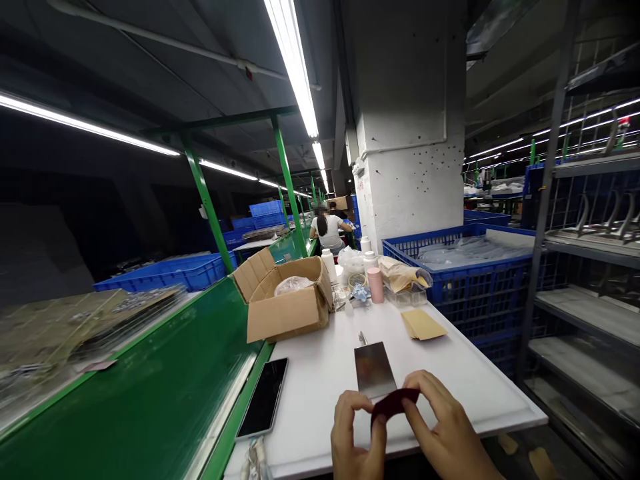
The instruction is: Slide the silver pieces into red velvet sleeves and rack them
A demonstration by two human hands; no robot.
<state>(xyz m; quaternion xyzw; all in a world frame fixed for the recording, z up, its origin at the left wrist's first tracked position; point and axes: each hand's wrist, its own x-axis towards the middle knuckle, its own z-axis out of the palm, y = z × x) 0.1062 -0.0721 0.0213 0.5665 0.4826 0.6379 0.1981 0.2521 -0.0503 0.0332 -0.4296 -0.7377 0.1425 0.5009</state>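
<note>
Between both hands a small dark red strip [393, 405] is held, bent into an arch; its material I cannot make out. My left hand [356, 437] pinches its left end with thumb and forefinger. The right end is pinched the same way by my right hand [440, 427]. Just beyond the strip, a flat shiny metal plate [374, 369] lies on the white table [320, 380]. A small metal piece [363, 338] rests at the plate's far edge. Left of my hands lies a phone [264, 399] with a dark screen.
An open cardboard box [285, 317] stands at the table's left, beside the green conveyor belt [145, 373]. Bottles, a pink container [375, 285] and bags crowd the back. Brown paper sheets [423, 324] lie right. Blue crates [470, 287] and a metal rack [585, 320] flank the table. A person [329, 230] sits ahead.
</note>
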